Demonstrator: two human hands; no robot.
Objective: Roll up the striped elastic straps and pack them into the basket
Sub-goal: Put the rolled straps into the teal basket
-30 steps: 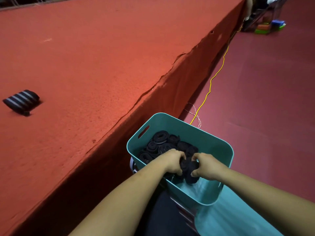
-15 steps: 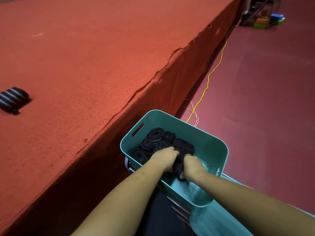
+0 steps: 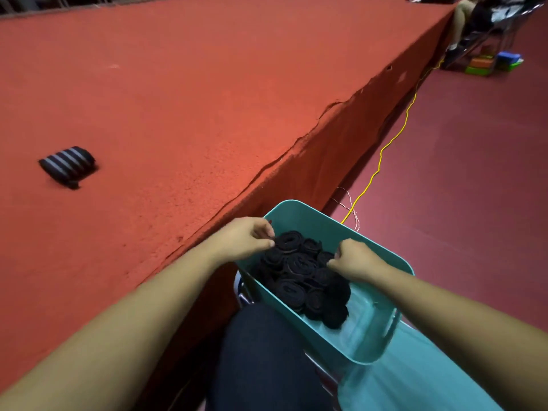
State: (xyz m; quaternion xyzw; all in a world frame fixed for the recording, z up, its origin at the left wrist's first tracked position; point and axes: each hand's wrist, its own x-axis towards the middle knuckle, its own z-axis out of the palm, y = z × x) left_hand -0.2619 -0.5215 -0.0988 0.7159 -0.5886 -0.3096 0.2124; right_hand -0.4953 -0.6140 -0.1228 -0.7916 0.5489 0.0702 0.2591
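A teal plastic basket (image 3: 370, 345) sits tilted at my lap, beside the edge of the red table. Several dark rolled straps (image 3: 299, 280) are packed inside it, filling its far half. My left hand (image 3: 243, 238) is at the basket's far-left corner, fingertips and thumb pinching the rim of the topmost roll. My right hand (image 3: 353, 259) is over the right side of the pile, fingers curled, thumb and fingertips pinching a roll there. One rolled striped strap (image 3: 67, 166), black with grey stripes, lies alone on the table at the left.
The red table (image 3: 178, 99) runs along my left, its cracked edge next to the basket. A yellow cable (image 3: 382, 155) trails across the maroon floor. Coloured boxes (image 3: 486, 65) and a seated person are at the far right. A teal surface (image 3: 415, 381) lies under the basket.
My hands were together, pressing one roll into the near side of the pile. They have now parted, the left to the far-left roll and the right to the right side.
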